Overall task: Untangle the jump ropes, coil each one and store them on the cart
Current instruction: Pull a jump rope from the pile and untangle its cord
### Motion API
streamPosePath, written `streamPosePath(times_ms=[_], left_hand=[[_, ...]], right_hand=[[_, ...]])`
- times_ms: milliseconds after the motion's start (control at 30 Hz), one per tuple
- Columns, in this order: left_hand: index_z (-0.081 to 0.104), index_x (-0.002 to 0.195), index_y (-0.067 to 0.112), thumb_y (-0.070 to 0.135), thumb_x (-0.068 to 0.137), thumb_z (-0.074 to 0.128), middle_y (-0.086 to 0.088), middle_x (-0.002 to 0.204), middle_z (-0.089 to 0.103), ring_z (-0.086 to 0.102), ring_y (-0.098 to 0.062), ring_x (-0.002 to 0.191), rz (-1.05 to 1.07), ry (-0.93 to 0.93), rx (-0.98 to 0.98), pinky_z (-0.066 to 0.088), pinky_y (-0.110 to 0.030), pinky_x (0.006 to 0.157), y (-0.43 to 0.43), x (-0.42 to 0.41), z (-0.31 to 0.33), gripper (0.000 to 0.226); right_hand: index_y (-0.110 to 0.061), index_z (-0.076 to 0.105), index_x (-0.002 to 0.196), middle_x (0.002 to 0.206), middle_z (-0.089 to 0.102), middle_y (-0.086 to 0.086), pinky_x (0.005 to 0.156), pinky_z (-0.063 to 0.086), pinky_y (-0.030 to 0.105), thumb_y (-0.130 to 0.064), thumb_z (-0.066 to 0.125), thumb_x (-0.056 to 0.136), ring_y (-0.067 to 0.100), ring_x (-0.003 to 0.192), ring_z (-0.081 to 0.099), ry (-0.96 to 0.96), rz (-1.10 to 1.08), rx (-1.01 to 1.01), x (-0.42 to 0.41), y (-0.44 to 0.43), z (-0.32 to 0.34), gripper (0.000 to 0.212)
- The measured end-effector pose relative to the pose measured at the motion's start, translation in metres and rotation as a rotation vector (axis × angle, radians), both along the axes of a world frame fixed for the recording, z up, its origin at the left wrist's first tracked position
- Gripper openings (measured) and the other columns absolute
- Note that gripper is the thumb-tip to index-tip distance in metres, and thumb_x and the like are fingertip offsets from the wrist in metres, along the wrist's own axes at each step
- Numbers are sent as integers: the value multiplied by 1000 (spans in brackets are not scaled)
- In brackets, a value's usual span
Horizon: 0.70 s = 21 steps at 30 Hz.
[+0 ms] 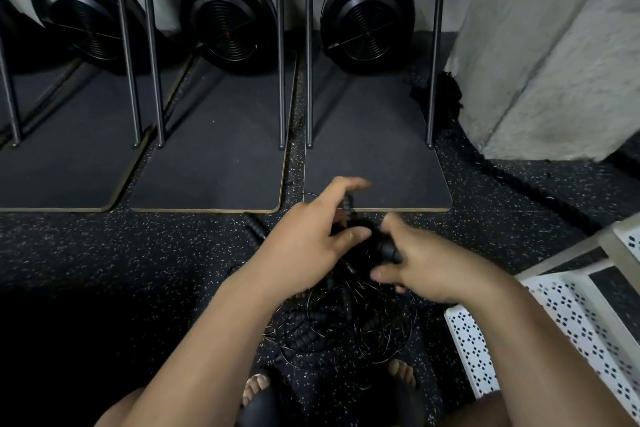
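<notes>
both hands in the rope tangle, cart waiting at right

- left hand (308, 246) is gripping the top of the jump ropes (346, 326). fingers are curling round one ribbed handle (348, 203) that is sticking out past the knuckles, and the thumb is pressing on the black bundle. the index finger is blurring, so its exact pose is unclear.
- right hand (429, 263) is pinching a second handle (388, 249) between thumb and curled fingers, just beside the left thumb.
- the ropes are lying in one knotted heap on the speckled floor (104, 253), under both hands and between two sandalled feet (256, 388). thin wire loops are fanning out around several ribbed grips. i can't count the ropes, too tangled and dark.
- one loose handle (254, 227) is lying on the floor left of the left hand, apart from the heap.
- one white perforated cart (571, 322) is standing at lower right, near the heap but not touching it. no rope is showing on it.
- background: three black fan wheels (228, 14) are sitting in a row along the wall, with three dark boards (214, 166) in front of them and six metal legs (281, 80) showing.
- one concrete pillar (554, 45) is standing at right, with one thick braided rope (519, 180) running along its base.
</notes>
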State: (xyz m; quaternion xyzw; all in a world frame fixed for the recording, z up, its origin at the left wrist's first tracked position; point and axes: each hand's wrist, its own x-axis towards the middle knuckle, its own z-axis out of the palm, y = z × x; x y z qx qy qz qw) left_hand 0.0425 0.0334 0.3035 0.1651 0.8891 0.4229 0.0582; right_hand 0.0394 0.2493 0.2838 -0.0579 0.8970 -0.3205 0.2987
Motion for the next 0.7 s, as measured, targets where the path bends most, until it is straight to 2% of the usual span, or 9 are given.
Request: streamPosePath(times_ms=[100, 167, 233, 367, 467, 533, 567, 633, 700], left_hand=[[45, 141, 55, 41, 94, 80, -3, 69, 59, 51, -12, 61, -45, -55, 24, 46, -38, 65, 0, 0, -3, 60], [53, 137, 54, 39, 89, 85, -3, 71, 59, 50, -9, 63, -80, -128, 108, 44, -35, 64, -3, -2, -3, 59], [61, 135, 45, 31, 87, 88, 0, 70, 54, 47, -10, 63, -131, -233, 260, 40, -30, 63, -6, -2, 1, 57], [64, 136, 17, 22, 95, 81, -4, 68, 42, 42, -7, 57, -213, -414, 522, 35, -18, 56, -14, -8, 5, 45], [70, 124, 21, 29, 95, 74, -20, 78, 61, 60, -20, 68, -177, -516, 697, 47, -26, 67, -15, -4, 9, 30], [71, 105, 21, 20, 99, 66, 2, 74, 75, 68, -4, 68, -6, -389, 622, 53, -25, 70, -7, 2, 9, 8], [69, 98, 13, 16, 99, 63, 5, 76, 78, 67, 0, 71, 85, -335, 593, 55, -26, 73, -2, 4, 7, 6], [66, 90, 4, 27, 93, 60, -7, 84, 76, 66, -15, 83, 197, -294, 595, 56, -35, 84, 6, 0, -3, 24], [68, 96, 19, 47, 91, 56, -2, 88, 74, 68, -22, 89, 236, -275, 511, 58, -48, 92, 15, -2, -8, 32]], right_hand=[[-34, 41, 140, 111, 73, -12, 61, 56, 27, -24, 75, 100, 10, 80, 74, -232, 201, -24, 10, -8, 15, 53], [-30, 47, 142, 110, 76, -14, 61, 54, 24, -21, 75, 101, 9, 84, 74, -329, 294, -109, 16, -9, 28, 50], [-26, 47, 144, 105, 77, -12, 63, 55, 25, -19, 76, 101, 14, 89, 75, -400, 340, -242, 19, -6, 40, 52], [-23, 42, 155, 117, 72, 19, 64, 54, 31, -6, 73, 100, 26, 90, 73, -468, 400, -607, 21, 3, 58, 65], [-19, 47, 153, 102, 65, 26, 55, 52, 25, -4, 70, 98, 28, 80, 69, -465, 306, -944, 22, 4, 56, 61], [-9, 50, 148, 103, 64, 22, 52, 51, 25, -7, 68, 98, 27, 76, 68, -434, 172, -1112, 22, 0, 53, 53], [-7, 53, 145, 105, 65, 20, 51, 50, 24, -9, 67, 100, 26, 75, 67, -411, 90, -1173, 21, -3, 52, 47], [0, 56, 141, 110, 67, 20, 52, 48, 25, -17, 64, 100, 23, 75, 64, -366, -96, -1259, 18, -11, 51, 44], [6, 58, 140, 115, 67, 21, 57, 48, 26, -24, 63, 101, 22, 79, 63, -343, -270, -1318, 14, -19, 49, 49]])
